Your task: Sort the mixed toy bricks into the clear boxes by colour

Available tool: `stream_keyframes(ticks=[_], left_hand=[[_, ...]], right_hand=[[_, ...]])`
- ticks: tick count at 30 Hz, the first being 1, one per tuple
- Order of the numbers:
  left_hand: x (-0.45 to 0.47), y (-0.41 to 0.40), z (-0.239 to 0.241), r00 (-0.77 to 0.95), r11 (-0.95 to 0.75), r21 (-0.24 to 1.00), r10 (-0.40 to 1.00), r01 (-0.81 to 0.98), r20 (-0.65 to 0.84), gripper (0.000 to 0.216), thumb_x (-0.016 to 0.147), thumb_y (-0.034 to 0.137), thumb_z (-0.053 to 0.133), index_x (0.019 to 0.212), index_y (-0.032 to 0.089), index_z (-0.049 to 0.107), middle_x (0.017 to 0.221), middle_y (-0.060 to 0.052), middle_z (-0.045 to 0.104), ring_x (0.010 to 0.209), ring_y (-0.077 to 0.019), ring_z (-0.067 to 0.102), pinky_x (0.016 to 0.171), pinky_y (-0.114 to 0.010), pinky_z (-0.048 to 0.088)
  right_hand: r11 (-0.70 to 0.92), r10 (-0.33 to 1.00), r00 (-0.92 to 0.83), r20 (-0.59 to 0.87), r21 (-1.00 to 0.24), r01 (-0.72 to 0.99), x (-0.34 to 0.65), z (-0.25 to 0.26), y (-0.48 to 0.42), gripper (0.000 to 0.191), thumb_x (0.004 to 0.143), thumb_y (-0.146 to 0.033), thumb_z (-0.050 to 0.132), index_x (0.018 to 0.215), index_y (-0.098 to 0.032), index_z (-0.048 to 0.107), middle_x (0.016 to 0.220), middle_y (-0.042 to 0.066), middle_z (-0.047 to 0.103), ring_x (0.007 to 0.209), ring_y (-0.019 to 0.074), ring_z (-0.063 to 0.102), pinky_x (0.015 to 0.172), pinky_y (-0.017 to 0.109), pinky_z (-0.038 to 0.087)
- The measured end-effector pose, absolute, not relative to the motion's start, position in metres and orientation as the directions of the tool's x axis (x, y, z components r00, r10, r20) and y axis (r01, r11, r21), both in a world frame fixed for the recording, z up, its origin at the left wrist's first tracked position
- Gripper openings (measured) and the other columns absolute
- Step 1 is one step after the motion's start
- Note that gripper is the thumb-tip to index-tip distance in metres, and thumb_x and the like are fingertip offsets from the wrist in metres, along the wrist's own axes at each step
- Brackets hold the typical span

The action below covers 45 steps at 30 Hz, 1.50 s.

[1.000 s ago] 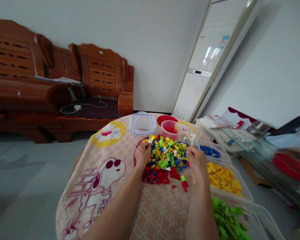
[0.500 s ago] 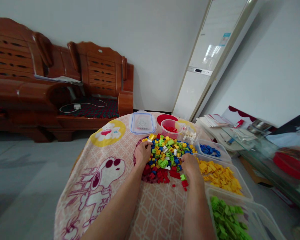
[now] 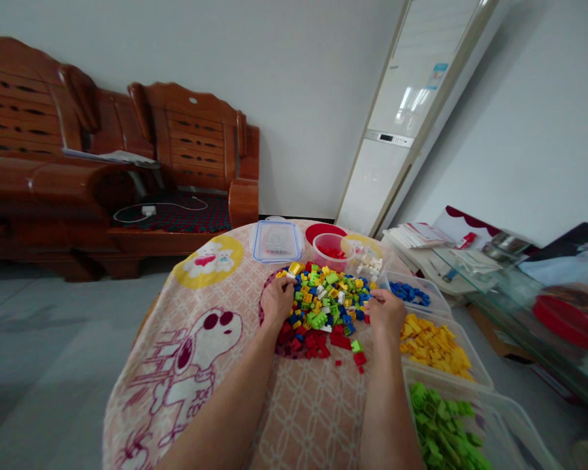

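Note:
A mixed pile of toy building bricks (image 3: 323, 297) in red, yellow, green, blue and white lies on the table, over a dark red patch. At its left edge is my left hand (image 3: 277, 299), fingers bent together against the bricks; whatever they hold is too small to make out. My right hand (image 3: 388, 312) is at the pile's right edge, beside the box of yellow bricks (image 3: 434, 346). Its fingertips are pinched close to some blue bricks, and I cannot see what is between them. A green brick (image 3: 356, 346) and a red brick (image 3: 359, 359) lie in front of the pile.
Clear boxes hold blue bricks (image 3: 409, 294) and green bricks (image 3: 443, 424) on the right. White bricks (image 3: 370, 264), a tub of red bricks (image 3: 331, 251) and a blue-rimmed lid (image 3: 277, 241) stand behind the pile. A glass table (image 3: 500, 307) stands at right.
My right hand has moved right and slightly back, from over the pile's right part to its edge by the yellow bricks. My left hand stays at the left edge.

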<state>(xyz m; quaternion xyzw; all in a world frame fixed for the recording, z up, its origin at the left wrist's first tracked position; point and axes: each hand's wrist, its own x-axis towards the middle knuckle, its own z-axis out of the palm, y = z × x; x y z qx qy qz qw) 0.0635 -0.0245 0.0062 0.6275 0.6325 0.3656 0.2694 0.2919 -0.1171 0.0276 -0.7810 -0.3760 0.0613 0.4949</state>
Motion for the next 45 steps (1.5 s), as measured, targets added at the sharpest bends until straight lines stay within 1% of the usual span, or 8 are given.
stream_keyframes(ticks=[5, 9, 14, 19, 23, 33, 38, 45], left_hand=[[0.064, -0.024, 0.006, -0.067, -0.062, 0.803, 0.99, 0.593, 0.126, 0.029, 0.087, 0.022, 0.052, 0.101, 0.026, 0.077, 0.097, -0.003, 0.075, 0.087, -0.0199, 0.067, 0.079, -0.029, 0.048], [0.063, -0.024, 0.006, -0.064, -0.065, 0.805, 0.99, 0.59, 0.127, 0.028, 0.086, 0.022, 0.053, 0.1, 0.025, 0.077, 0.096, -0.003, 0.075, 0.085, -0.0196, 0.067, 0.077, -0.029, 0.048], [0.063, -0.025, 0.007, -0.057, -0.069, 0.803, 0.99, 0.592, 0.127, 0.028, 0.086, 0.021, 0.053, 0.1, 0.025, 0.077, 0.099, -0.003, 0.075, 0.089, -0.0199, 0.067, 0.078, -0.029, 0.048], [0.064, -0.024, 0.006, -0.06, -0.065, 0.801, 0.99, 0.595, 0.126, 0.028, 0.086, 0.022, 0.052, 0.101, 0.025, 0.077, 0.106, -0.003, 0.075, 0.097, -0.0207, 0.067, 0.081, -0.029, 0.048], [0.064, -0.024, 0.005, -0.06, -0.068, 0.797, 0.99, 0.6, 0.13, 0.029, 0.086, 0.023, 0.052, 0.101, 0.026, 0.077, 0.106, -0.003, 0.075, 0.096, -0.0216, 0.067, 0.082, -0.03, 0.049], [0.063, -0.023, 0.004, -0.054, -0.085, 0.798, 0.988, 0.597, 0.145, 0.029, 0.085, 0.022, 0.052, 0.099, 0.025, 0.077, 0.103, -0.003, 0.075, 0.095, -0.0213, 0.067, 0.083, -0.031, 0.05], [0.063, -0.022, 0.003, -0.047, -0.084, 0.802, 0.989, 0.591, 0.138, 0.029, 0.086, 0.022, 0.052, 0.1, 0.026, 0.077, 0.106, -0.003, 0.075, 0.097, -0.0207, 0.067, 0.085, -0.03, 0.05], [0.063, -0.023, 0.004, -0.051, -0.081, 0.798, 0.989, 0.597, 0.139, 0.029, 0.086, 0.023, 0.052, 0.101, 0.026, 0.077, 0.106, -0.003, 0.075, 0.095, -0.021, 0.067, 0.082, -0.03, 0.05]], right_hand=[[-0.102, 0.322, 0.873, 0.366, -0.903, 0.417, 0.296, 0.024, -0.118, 0.055, 0.072, -0.025, 0.052, 0.123, -0.007, 0.065, 0.101, 0.015, 0.074, 0.087, 0.0235, 0.071, 0.076, 0.031, 0.056], [-0.138, 0.271, 0.861, 0.431, -0.868, 0.478, 0.299, 0.023, -0.12, 0.065, 0.072, -0.024, 0.052, 0.133, -0.004, 0.057, 0.124, 0.021, 0.066, 0.109, 0.0259, 0.065, 0.086, 0.033, 0.055], [-0.174, 0.384, 0.801, 0.46, -0.815, 0.552, 0.294, 0.03, -0.119, 0.048, 0.073, -0.026, 0.049, 0.112, -0.01, 0.071, 0.109, 0.016, 0.072, 0.095, 0.0246, 0.068, 0.083, 0.033, 0.054], [-0.176, 0.677, 0.68, 0.28, -0.836, 0.52, 0.285, 0.036, -0.119, 0.038, 0.078, -0.034, 0.05, 0.098, -0.013, 0.075, 0.085, 0.01, 0.075, 0.073, 0.0211, 0.069, 0.067, 0.029, 0.053], [-0.25, 0.85, 0.497, 0.173, -0.699, 0.67, 0.278, 0.042, -0.123, 0.028, 0.078, -0.038, 0.056, 0.08, -0.017, 0.075, 0.073, 0.006, 0.073, 0.066, 0.0183, 0.067, 0.059, 0.025, 0.046], [-0.316, 0.931, 0.365, 0.032, -0.433, 0.844, 0.266, 0.041, -0.125, 0.012, 0.073, -0.028, 0.067, 0.068, -0.02, 0.073, 0.071, 0.005, 0.073, 0.072, 0.0167, 0.066, 0.061, 0.024, 0.038], [-0.273, 0.941, 0.339, 0.019, -0.552, 0.788, 0.268, 0.041, -0.126, 0.02, 0.076, -0.021, 0.055, 0.067, -0.018, 0.072, 0.061, 0.003, 0.069, 0.058, 0.0139, 0.064, 0.056, 0.021, 0.04], [-0.257, 0.882, 0.471, -0.001, -0.839, 0.479, 0.269, 0.045, -0.127, 0.029, 0.076, -0.032, 0.051, 0.087, -0.015, 0.073, 0.057, 0.001, 0.066, 0.046, 0.0158, 0.06, 0.042, 0.023, 0.041]])
